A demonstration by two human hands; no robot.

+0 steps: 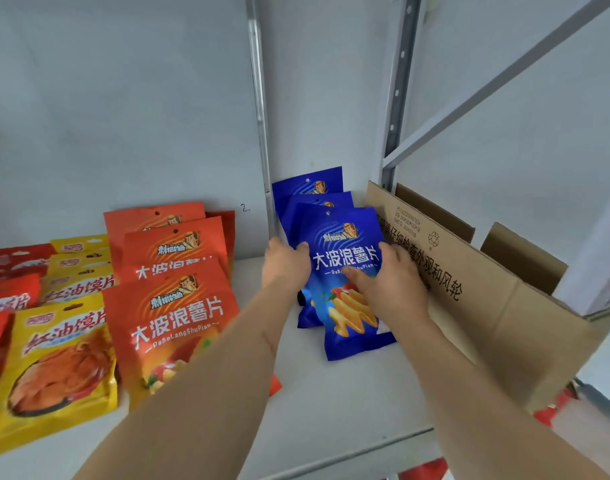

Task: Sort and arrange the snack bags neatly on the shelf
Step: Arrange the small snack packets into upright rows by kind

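Head view looks down at a white shelf (331, 393) with a bare strip along its front edge and open room between the bag rows. Near the back edge, right of a metal upright (262, 133), stands a row of blue snack bags (317, 199); the front blue bag (352, 306) is held on both sides. The left hand (284, 263) curls round its left edge, and the right hand (388, 275) grips its right edge with the thumb across the face. A cardboard box (487, 306) sits just beside it toward the right edge. Orange bags (172, 313), yellow bags (57, 358) and red bags (5, 292) fill the left side. Blue and orange bags read "DaBoLangShuPian". Grey-white walls close in behind.
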